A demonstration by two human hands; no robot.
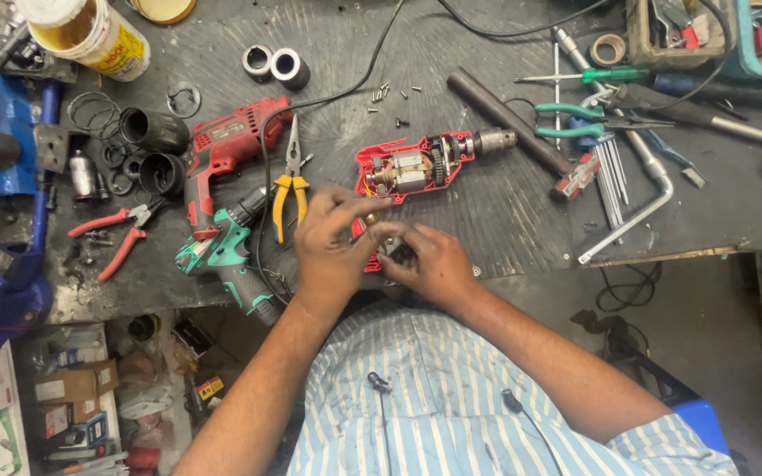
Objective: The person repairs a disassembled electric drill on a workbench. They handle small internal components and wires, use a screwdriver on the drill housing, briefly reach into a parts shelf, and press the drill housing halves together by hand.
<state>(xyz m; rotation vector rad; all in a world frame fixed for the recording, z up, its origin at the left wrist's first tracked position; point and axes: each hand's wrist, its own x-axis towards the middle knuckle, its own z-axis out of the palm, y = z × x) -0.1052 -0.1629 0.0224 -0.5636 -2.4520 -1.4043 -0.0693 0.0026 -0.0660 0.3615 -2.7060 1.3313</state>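
Note:
An opened red drill lies on the dark workbench, its motor and gears bare and its chuck pointing right. My left hand and my right hand meet at the drill's handle end, near the bench's front edge. Both pinch a small dark part between their fingertips; what kind of part it is I cannot tell. The red handle shell shows just under my fingers.
Yellow-handled pliers lie left of my hands, beside a whole red drill and a teal drill. Loose screws, a dark rod, hex keys and green-handled tools lie to the right. A black cable crosses the bench.

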